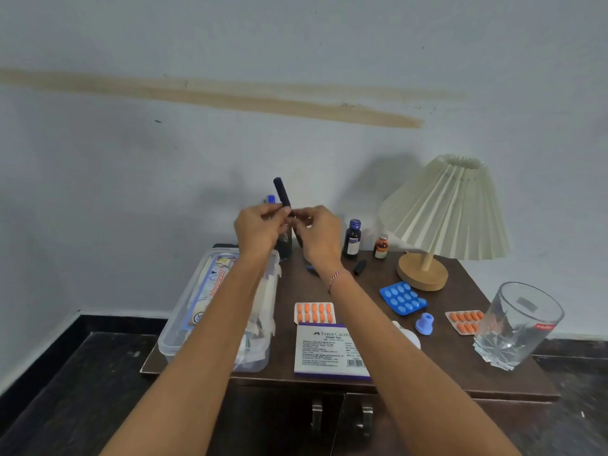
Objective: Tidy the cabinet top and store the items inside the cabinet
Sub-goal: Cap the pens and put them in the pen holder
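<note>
pen [282, 192], dark and tilted, is raised above the mesh pen holder [285, 242], pinched by left hand [260, 230] and right hand [317, 235]; align its tip over the holder mouth, then lower slowly before releasing.

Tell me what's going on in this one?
A person holds a dark pen upright in both hands, left hand and right hand, above the cabinet top. Pill strips, two bottles, a glass, a lamp and a plastic box remain out. The doors look shut.
</note>
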Demonstrator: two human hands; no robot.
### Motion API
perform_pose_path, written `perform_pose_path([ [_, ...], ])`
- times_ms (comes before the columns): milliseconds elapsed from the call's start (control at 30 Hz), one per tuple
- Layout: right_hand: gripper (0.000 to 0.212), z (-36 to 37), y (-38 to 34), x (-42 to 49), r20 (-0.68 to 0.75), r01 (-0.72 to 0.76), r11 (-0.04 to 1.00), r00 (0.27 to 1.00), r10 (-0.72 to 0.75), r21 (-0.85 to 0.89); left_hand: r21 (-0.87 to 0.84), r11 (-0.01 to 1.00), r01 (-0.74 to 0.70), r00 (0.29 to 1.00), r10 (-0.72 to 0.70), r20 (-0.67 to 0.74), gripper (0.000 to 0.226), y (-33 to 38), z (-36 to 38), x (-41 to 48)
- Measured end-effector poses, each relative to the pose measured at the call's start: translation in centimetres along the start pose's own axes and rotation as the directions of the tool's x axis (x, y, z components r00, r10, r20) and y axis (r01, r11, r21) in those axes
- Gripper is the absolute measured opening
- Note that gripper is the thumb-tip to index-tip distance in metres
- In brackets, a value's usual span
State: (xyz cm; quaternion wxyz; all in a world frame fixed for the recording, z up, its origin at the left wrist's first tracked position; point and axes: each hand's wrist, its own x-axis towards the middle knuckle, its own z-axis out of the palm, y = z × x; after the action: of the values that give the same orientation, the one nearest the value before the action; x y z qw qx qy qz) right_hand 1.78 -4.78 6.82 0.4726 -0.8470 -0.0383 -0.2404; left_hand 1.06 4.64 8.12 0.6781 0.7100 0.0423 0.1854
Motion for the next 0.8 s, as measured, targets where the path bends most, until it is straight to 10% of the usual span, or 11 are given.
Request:
perform_pose_path([
  [800,0.030,6.3,2.8,10.0,0.360,-0.140,0.974,0.912,0.196,-0.175,0.033,0.906,0.422,0.883,-0.419,0.210,0.056,-1.9,1.7,10.5],
])
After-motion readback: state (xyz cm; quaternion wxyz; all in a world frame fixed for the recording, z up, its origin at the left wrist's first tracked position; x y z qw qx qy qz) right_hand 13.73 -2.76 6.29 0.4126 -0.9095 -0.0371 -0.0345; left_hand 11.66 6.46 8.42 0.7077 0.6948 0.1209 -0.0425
